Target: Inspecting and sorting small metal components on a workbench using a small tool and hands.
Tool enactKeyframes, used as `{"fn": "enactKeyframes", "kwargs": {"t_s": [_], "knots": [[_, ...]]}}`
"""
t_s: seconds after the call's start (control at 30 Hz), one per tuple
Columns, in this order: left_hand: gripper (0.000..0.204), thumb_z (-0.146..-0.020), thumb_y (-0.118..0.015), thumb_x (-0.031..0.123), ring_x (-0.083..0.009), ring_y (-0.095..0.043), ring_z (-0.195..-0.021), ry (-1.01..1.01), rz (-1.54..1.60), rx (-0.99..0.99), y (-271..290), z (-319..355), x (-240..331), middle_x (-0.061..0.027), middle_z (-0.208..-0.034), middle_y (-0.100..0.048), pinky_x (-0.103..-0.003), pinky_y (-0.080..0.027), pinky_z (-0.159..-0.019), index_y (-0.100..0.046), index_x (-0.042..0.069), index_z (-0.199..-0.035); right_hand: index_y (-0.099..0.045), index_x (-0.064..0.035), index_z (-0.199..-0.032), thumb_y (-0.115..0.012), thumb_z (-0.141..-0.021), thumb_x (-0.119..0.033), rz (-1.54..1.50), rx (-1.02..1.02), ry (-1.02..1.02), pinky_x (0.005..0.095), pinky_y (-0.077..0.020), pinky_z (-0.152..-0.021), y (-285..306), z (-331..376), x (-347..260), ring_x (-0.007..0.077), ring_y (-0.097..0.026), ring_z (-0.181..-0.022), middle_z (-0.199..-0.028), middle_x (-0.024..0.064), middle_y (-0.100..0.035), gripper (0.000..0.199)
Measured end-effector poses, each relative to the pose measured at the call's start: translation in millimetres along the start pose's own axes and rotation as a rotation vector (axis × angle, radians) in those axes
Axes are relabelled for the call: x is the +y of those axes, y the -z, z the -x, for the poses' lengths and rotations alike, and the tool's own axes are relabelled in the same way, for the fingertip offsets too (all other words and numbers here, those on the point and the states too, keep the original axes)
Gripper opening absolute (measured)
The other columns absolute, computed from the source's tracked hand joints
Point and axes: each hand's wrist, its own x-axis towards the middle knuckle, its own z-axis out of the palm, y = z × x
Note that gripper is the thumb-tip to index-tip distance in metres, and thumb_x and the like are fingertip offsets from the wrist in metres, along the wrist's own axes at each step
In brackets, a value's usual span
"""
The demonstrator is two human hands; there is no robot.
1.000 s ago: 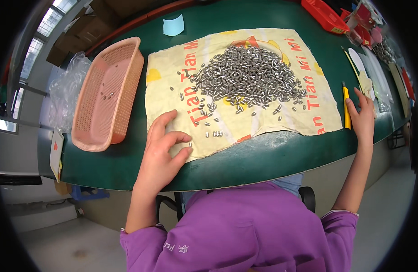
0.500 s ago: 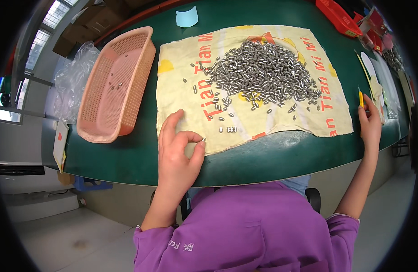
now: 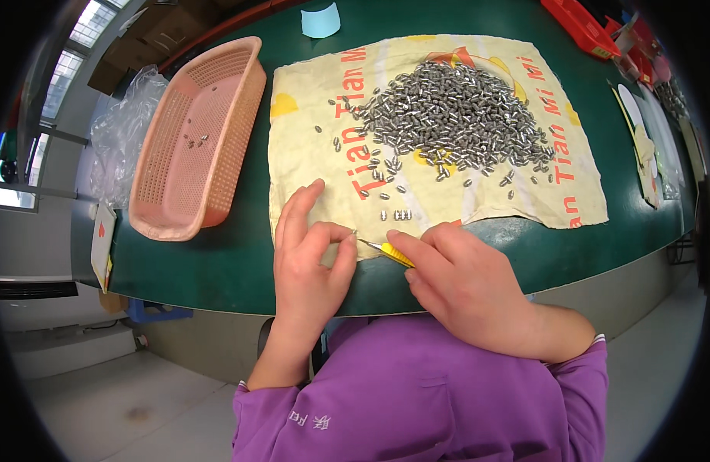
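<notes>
Left hand [image 3: 307, 258]: lying palm-down at the near edge of the cloth, thumb and forefinger pinching narrow on a tiny metal piece [image 3: 353, 233], the other fingers spreading flat toward 12 o'clock.

Right hand [image 3: 467, 281]: closing around a yellow-handled pointed tool [image 3: 387, 250], its metal tip pointing toward 10 o'clock and meeting the left hand's fingertips at the pinched piece.

Yellow printed cloth [image 3: 316, 146]: lying spread on the green counter [image 3: 232, 254], its near edge passing under both hands.

Short row of small metal pieces [image 3: 402, 215]: sitting on the cloth just beyond the hands, at 12 o'clock from the tool tip.

Heap of small silver cylinders [image 3: 455, 115]: occupying the cloth's far middle, at 12 to 1 o'clock from the hands, with loose pieces trailing toward the near side.

Pink mesh basket [image 3: 201, 138]: standing on the counter just left of the cloth, at 10 o'clock from the left hand, holding a few pieces.

Clear plastic bag [image 3: 120, 138]: lying beside the basket, at its 9 o'clock.

Red tray [image 3: 582, 27]: sitting at the counter's far right, at 1 o'clock, well apart from the hands.

Purple sleeves [image 3: 416, 400]: showing at the lower edge.
</notes>
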Motion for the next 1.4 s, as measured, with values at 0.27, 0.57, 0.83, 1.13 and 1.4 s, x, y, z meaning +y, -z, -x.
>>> {"fn": "enactKeyframes", "kwargs": {"t_s": [0.27, 0.57, 0.83, 1.13, 1.4], "knots": [[0.01, -0.08, -0.075, 0.0, -0.046, -0.052, -0.135, -0.04, -0.013, 0.005, 0.9, 1.0, -0.7, -0.02, -0.141, -0.059, -0.05, -0.045, -0.108, -0.066, 0.002, -0.084, -0.062, -0.0079, -0.134, -0.069, -0.085, -0.01, 0.028, -0.047, -0.007, 0.0342, -0.0532, -0.068, -10.8, -8.3, 0.5, 0.0216, -0.061, -0.086, -0.096, 0.0062, -0.053, 0.049], [0.01, -0.08, -0.075, -0.001, -0.0463, -0.053, -0.133, -0.053, 0.008, 0.005, -0.7, 0.6, -1.9, -0.0206, -0.14, -0.06, -0.051, -0.045, -0.108, -0.065, 0.001, -0.083, -0.061, -0.0073, -0.136, -0.069, -0.085, -0.011, 0.03, -0.077, 0.017, 0.0347, -0.0532, -0.068, -12.3, -9.8, 1.2, 0.0219, -0.06, -0.086, -0.097, 0.0062, -0.052, 0.052], [0.012, -0.081, -0.074, 0.0, -0.0456, -0.053, -0.134, -0.041, 0.012, -0.014, -0.6, 0.3, -1.2, -0.0199, -0.139, -0.061, -0.057, -0.04, -0.113, -0.063, 0.002, -0.083, -0.063, -0.0056, -0.135, -0.066, -0.081, -0.012, 0.161, -0.102, 0.041, 0.0313, -0.0526, -0.06, -12.5, -12.4, -8.5, 0.0193, -0.058, -0.081, -0.095, 0.0048, -0.052, 0.055], [0.013, -0.08, -0.074, 0.001, -0.0438, -0.054, -0.134, -0.011, 0.004, -0.017, -2.6, -0.2, 0.7, -0.017, -0.138, -0.064, -0.061, -0.034, -0.116, -0.061, 0.004, -0.08, -0.064, -0.0051, -0.133, -0.065, -0.081, -0.014, 0.296, -0.004, 0.079, 0.0255, -0.0506, -0.057, -21.0, -10.9, -10.4, 0.0145, -0.057, -0.081, -0.093, 0.002, -0.052, 0.053], [0.013, -0.08, -0.073, 0.0, -0.0435, -0.054, -0.135, -0.013, 0.026, -0.012, -2.6, 1.5, -3.3, -0.0178, -0.136, -0.065, -0.061, -0.034, -0.117, -0.061, 0.004, -0.08, -0.063, -0.0051, -0.135, -0.064, -0.08, -0.011, 0.229, -0.001, 0.078, 0.0279, -0.0507, -0.06, -20.6, -8.5, -3.8, 0.0154, -0.058, -0.082, -0.095, 0.0022, -0.052, 0.055]]}}
